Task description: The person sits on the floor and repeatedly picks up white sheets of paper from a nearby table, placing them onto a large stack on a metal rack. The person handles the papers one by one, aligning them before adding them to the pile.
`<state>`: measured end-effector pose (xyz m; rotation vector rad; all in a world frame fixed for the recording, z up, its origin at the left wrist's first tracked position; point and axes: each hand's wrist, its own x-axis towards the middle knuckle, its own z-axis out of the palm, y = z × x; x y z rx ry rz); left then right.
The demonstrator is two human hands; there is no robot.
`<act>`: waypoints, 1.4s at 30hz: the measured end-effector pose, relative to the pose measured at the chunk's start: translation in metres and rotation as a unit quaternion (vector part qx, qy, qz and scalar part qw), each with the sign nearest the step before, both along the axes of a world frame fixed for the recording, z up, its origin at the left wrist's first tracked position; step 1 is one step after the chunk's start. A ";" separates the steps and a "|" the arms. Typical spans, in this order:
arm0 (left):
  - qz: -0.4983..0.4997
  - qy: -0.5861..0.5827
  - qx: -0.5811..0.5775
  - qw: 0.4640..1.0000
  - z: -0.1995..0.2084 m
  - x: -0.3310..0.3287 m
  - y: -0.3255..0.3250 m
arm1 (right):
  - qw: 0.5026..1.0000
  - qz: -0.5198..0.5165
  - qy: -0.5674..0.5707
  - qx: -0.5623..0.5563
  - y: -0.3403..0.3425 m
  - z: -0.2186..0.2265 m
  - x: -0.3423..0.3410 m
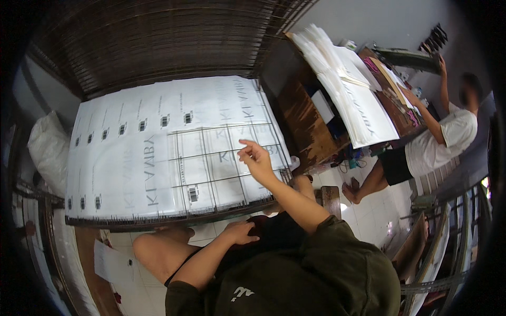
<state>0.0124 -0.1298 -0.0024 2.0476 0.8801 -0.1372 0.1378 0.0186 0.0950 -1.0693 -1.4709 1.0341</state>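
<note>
My right hand [256,160] hovers over the right part of a wire rack [208,183]. Its index finger points left, the other fingers curl loosely, and nothing shows in it. White printed plastic sheets [113,158] cover most of the rack, lying side by side and overlapping. Through the wire grid, more printed white sheets are visible below. My left hand [240,233] rests on my lap against dark shorts, its fingers laid out and holding nothing that I can see.
Raised dark rack frames [153,42] stand beyond the sheets. At right, a stack of white sheets [350,89] drapes over a wooden table, where a person [440,134] works with a hinged frame. A white sack [48,150] sits at left; a loose sheet [113,266] lies lower left.
</note>
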 end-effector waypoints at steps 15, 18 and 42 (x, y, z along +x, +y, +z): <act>-0.024 0.000 0.024 0.999 0.003 -0.005 0.001 | 0.831 -0.423 0.321 0.167 0.113 0.212 0.313; -0.030 0.002 0.010 0.999 0.005 -0.002 0.003 | 0.802 -0.449 0.369 0.137 0.124 0.218 0.362; 0.037 0.014 0.020 0.999 0.008 -0.001 0.004 | 0.991 -0.004 -0.018 0.133 0.094 0.354 0.075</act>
